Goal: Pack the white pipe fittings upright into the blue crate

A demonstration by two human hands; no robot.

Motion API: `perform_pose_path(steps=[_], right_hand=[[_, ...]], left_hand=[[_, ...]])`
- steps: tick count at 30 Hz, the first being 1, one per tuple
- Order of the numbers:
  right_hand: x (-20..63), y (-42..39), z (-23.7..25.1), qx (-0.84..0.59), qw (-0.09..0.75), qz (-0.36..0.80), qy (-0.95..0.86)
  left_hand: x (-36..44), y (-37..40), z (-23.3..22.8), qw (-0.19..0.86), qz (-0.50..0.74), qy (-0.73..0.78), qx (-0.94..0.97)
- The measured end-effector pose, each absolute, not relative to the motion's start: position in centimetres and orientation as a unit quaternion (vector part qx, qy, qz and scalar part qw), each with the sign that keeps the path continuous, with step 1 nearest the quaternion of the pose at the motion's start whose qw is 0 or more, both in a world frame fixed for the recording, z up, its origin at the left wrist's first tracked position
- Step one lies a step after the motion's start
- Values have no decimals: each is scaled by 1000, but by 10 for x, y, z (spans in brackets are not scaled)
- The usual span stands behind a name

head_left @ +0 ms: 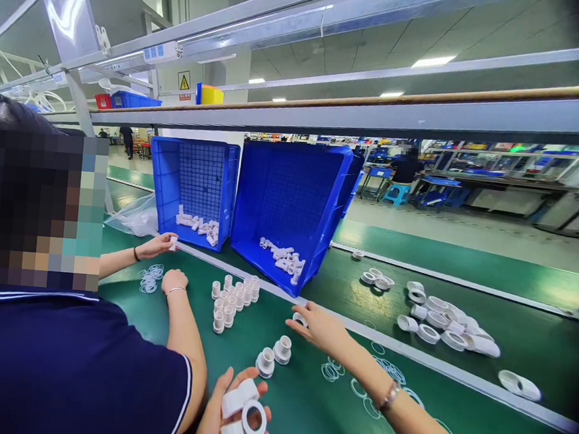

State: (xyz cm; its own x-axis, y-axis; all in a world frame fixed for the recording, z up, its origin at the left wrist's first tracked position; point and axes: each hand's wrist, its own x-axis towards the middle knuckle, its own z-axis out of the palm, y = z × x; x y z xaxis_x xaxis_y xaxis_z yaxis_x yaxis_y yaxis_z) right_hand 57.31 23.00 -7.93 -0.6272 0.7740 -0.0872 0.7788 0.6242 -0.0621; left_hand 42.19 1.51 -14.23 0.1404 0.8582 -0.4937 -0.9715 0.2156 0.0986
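My left hand (216,408), at the bottom centre, cradles several short white plastic pipe fittings (235,403); one shows its round opening toward me. My right hand (321,328) reaches over the green work surface near the metal rail, its thumb and fingers closed round a white ring-shaped fitting (300,319), partly hidden. Between the two hands, two stepped white fittings (282,350) stand upright, narrow end up. A group of similar, smaller-looking fittings (233,298) stands further left. Thin pale rings (332,369) lie loose beside and below my right forearm.
A co-worker (58,359) sits at left, one hand (164,244) holding a small white piece near more thin rings (151,278). Two tilted blue crates (291,190) contain white fittings. Wider white fittings (436,319) lie beyond the metal rail (409,357). A shelf beam (327,116) crosses overhead.
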Motion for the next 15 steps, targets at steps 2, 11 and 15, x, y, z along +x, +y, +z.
perform_pose_path(steps=[2,11,15], right_hand=[[567,243,-92,451,45,-59,890],[561,278,-90,374,6,-263,889],[538,284,-78,302,-47,-385,871]], left_hand=[[419,18,-159,756,608,213,-118],[401,30,-213,805,586,83,35],[406,31,-207,784,608,118,34]])
